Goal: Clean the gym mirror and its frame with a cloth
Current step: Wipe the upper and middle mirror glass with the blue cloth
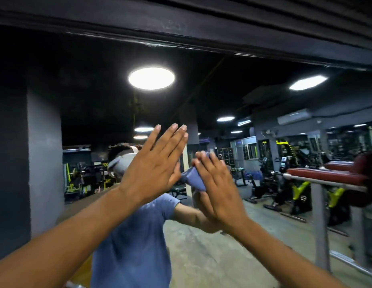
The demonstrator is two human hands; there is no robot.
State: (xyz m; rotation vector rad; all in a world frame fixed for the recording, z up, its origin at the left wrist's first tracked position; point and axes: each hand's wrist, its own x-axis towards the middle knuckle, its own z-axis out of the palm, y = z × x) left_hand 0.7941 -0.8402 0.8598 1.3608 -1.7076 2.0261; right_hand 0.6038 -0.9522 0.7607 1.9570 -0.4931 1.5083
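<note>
Mid-wipe on mirror (222,90), centre. Right hand (217,196) flat, fingers straight, pressing cloth (193,179) to glass. Left hand (154,165) flat, empty. Top frame (181,28) apparently still to do.

The right hand (217,183) hides most of the cloth (193,180); the frame (181,28) runs past both edges.

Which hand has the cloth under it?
The right hand. It presses the blue cloth flat against the mirror, while the left hand rests bare on the glass.
</note>
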